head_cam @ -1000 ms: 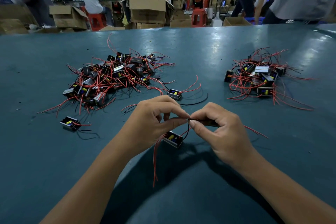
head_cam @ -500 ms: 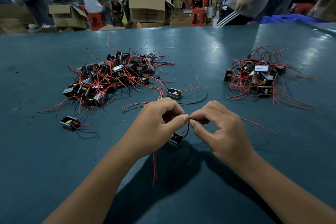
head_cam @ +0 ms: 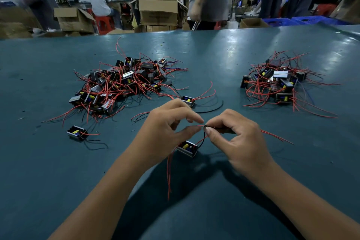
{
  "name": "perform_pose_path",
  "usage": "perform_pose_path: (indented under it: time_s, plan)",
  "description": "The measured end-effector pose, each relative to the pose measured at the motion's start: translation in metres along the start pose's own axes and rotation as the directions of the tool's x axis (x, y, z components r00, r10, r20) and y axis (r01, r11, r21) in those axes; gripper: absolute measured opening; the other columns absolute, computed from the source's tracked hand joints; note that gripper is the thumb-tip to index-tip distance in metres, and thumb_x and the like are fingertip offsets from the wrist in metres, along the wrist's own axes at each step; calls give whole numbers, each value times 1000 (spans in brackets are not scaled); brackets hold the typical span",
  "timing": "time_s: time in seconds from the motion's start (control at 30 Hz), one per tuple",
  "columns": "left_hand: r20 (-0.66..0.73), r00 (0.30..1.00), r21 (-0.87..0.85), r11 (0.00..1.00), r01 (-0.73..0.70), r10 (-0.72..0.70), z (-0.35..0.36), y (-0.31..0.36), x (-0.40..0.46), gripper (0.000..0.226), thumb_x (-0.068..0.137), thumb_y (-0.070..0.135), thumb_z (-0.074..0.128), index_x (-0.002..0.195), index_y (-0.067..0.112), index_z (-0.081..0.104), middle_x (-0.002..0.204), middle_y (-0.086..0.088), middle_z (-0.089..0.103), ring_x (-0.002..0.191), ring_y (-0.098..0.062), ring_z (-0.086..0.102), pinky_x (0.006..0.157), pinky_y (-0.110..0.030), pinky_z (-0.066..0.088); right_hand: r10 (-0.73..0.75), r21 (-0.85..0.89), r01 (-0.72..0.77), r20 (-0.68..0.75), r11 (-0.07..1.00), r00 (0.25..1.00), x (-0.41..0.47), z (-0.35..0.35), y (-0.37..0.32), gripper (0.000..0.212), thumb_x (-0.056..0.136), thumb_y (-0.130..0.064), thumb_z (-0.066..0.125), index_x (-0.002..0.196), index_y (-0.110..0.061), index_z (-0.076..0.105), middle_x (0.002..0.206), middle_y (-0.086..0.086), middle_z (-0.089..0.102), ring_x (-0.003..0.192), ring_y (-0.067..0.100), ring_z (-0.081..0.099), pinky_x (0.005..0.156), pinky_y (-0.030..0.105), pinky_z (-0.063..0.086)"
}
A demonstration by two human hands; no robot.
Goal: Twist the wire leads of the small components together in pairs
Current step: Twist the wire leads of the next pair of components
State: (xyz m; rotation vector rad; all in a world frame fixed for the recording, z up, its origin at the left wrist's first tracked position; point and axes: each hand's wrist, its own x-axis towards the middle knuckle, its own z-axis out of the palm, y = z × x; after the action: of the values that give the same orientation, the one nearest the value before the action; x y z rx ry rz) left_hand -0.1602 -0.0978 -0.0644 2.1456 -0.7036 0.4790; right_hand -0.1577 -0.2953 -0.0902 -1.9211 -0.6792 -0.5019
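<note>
Two hands pinch a component's wire leads together above a teal table.

The right hand [head_cam: 236,138] pinches a red and a black lead [head_cam: 204,132] between thumb and forefinger, and the left hand [head_cam: 167,130] meets it with thumb and forefinger closing narrowly on the wire tips, probably so one hand can anchor while the other twists. The small component [head_cam: 187,148] hangs or rests just below the fingertips; whether it touches the table [head_cam: 214,54] cannot be told. Its other red leads [head_cam: 169,173] trail toward the viewer. The joint itself is too small to show how far it is twisted. Further out, a large pile of components [head_cam: 120,82] lies on the left and a smaller pile [head_cam: 276,84] on the right, likely undone and done. Which is which cannot be told.
</note>
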Motion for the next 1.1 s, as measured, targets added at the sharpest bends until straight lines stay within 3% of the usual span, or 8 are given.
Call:
perform_pose_path:
  time_s: [0.07,0.23,0.53,0.67,0.8,0.87,1.0,1.1]
  plan:
    - [-18,998,54,997,-53,54,0,-2,1,10,84,22,79,93,18,78,88,7,59,62,-15,46,57,-24,38,8,24,-9,16,1000,1000,0,0,0,3,85,-13,69,83,-16,71,77,-5,60,76,12,61,71,15,45]
    - [-45,990,134,983,-127,134,-1,-5,1,13,82,26,78,91,16,79,90,7,58,82,0,53,72,-13,37,8,74,-11,50,997,999,0,0,0,4,85,-15,70,84,-19,71,77,-8,60,75,12,61,70,16,46]
    - [9,986,144,975,-167,167,-6,-2,2,12,84,26,76,88,15,78,90,5,60,82,2,52,73,-12,36,21,116,-30,75,993,997,-1,0,-3,3,85,-14,70,84,-16,71,77,-4,61,74,14,61,69,25,50]
    - [29,990,135,981,-138,136,-5,1,1,17,87,29,71,86,13,76,86,1,59,77,-2,51,69,-15,36,-48,13,48,57,999,997,-1,-1,-5,3,85,-13,70,82,-13,71,75,-4,58,73,14,57,68,26,45]
    - [59,998,49,998,-34,31,-2,8,0,12,92,23,69,85,13,71,79,7,53,71,-5,48,66,-16,35,-151,-119,151,11,981,989,-1,0,-7,5,85,-10,69,81,-8,71,74,-5,55,72,18,54,68,32,45]
    - [71,993,-51,994,98,-94,2,12,-2,13,94,21,69,82,15,68,73,10,51,65,-6,46,62,-18,34,-187,-169,181,-23,969,982,-1,0,-7,5,84,-8,68,80,-7,71,73,-3,56,71,20,54,67,35,46]
    - [109,915,-296,866,402,-388,10,18,-1,19,93,16,68,78,6,66,62,-2,44,59,-14,34,54,-25,26,-217,-230,200,-48,952,975,-2,2,-7,6,84,-7,68,79,-6,70,72,-1,55,70,20,52,65,32,44]
    - [159,840,-384,751,537,-520,12,21,-1,22,94,14,66,73,7,65,52,10,49,48,-6,38,49,-14,30,-226,-261,208,-44,943,973,-3,5,-6,5,85,-7,68,80,-6,71,73,-1,54,70,19,51,66,28,42]
